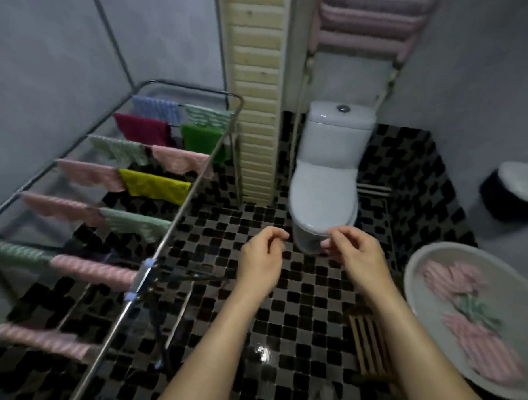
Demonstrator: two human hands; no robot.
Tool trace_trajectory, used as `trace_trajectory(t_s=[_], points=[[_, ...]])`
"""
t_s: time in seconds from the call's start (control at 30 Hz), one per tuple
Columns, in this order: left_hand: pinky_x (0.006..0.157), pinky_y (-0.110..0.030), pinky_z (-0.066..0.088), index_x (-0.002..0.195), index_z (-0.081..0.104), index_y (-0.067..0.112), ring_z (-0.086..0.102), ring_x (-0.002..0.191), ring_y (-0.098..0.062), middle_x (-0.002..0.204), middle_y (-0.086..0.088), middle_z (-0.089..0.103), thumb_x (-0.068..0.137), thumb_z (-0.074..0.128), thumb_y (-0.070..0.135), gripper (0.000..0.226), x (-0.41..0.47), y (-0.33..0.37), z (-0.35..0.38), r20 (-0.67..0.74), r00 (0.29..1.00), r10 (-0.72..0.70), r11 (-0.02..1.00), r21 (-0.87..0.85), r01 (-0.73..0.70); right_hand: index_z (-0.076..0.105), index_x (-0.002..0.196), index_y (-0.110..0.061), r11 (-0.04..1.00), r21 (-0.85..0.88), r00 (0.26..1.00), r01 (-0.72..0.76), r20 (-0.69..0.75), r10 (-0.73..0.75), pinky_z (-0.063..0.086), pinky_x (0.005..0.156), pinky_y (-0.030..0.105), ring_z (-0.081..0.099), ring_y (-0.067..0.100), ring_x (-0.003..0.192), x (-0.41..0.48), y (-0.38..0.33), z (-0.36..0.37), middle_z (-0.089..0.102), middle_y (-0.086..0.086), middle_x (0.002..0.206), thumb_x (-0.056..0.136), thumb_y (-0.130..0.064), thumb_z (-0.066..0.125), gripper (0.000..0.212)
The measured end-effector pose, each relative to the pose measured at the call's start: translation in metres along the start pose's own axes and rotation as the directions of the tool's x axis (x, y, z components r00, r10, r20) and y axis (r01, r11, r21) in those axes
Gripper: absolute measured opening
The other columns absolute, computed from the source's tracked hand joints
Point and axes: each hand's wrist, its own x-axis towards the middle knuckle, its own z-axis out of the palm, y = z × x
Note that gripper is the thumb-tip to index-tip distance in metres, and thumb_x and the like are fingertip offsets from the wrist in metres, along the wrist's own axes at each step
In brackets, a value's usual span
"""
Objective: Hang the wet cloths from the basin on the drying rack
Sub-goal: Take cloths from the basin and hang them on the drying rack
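A metal drying rack (179,211) fills the left side, with several cloths draped over its bars: pink, pale green, yellow (154,185), green, maroon and blue ones. At the lower right stands a white basin (423,260) holding pink cloths (483,350) and a pale green one (476,307). Both my hands hover over the tiled floor in the middle, between rack and basin. My left hand (260,258) and my right hand (356,252) have loosely curled fingers and hold nothing.
A white toilet (327,173) stands straight ahead, beside a wooden slatted panel (255,104). A dark bin with a white lid (514,191) sits at the right wall. A small wooden slatted stool (366,346) lies beside the basin. The floor is black-and-grey checkered tile.
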Motion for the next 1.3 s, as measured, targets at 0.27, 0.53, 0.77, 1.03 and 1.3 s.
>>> trace_trajectory(t_s=[0.27,0.53,0.77,1.03,1.3], points=[[0.069,-0.016,0.045,0.101,0.064,0.029,0.06,0.087,-0.008,0.105,0.008,0.065,0.096,0.045,0.006,0.03,0.017,0.051,0.146,0.357,0.929,0.095,0.989,0.074,-0.13,0.06,0.121,-0.023,0.967,0.042,0.942,-0.25,-0.221,0.253,0.043,0.106,0.042,0.055,0.016,0.117,0.024,0.066,-0.153,0.062,-0.001,0.124,0.101,-0.029,0.046,0.026],[0.095,-0.029,0.047,0.124,0.062,0.017,0.058,0.113,-0.02,0.127,-0.003,0.059,0.092,0.048,0.008,0.036,0.009,0.067,0.303,0.711,0.702,0.03,0.904,0.281,-0.323,0.031,0.149,-0.018,0.865,0.028,0.815,-0.502,-0.32,0.483,0.035,0.104,0.032,0.043,0.021,0.13,0.028,0.176,-0.267,0.042,0.004,0.146,0.101,-0.031,0.047,0.052],[0.1,-0.037,0.042,0.124,0.062,0.009,0.052,0.119,-0.032,0.129,-0.011,0.056,0.088,0.049,0.007,0.038,-0.002,0.049,0.395,0.861,0.508,-0.043,0.78,0.346,-0.521,0.021,0.153,-0.018,0.647,-0.582,0.868,-0.493,-0.27,0.418,0.022,0.117,0.041,0.024,0.03,0.145,0.021,0.271,-0.307,0.026,0.012,0.158,0.089,-0.024,0.061,0.076],[0.103,-0.043,0.038,0.135,0.047,0.021,0.034,0.134,-0.03,0.146,-0.005,0.04,0.082,0.044,0.034,0.054,0.005,0.019,0.487,0.936,0.345,-0.074,0.568,0.324,-0.757,0.05,0.136,-0.037,0.5,-0.692,0.825,-0.521,-0.258,0.503,0.038,0.108,0.041,0.043,0.028,0.132,0.053,0.309,-0.315,0.049,0.001,0.145,0.09,-0.029,0.049,0.046],[0.073,-0.03,0.049,0.087,0.074,0.015,0.067,0.09,-0.027,0.089,-0.007,0.073,0.079,0.055,0.03,0.025,0.009,0.014,0.51,0.796,0.6,-0.081,0.793,0.416,-0.445,0.079,0.082,-0.022,0.82,-0.356,0.864,-0.449,-0.407,0.296,0.057,0.072,0.029,0.071,0.014,0.072,0.045,0.332,-0.326,0.076,-0.001,0.078,0.073,-0.017,0.08,0.01]])
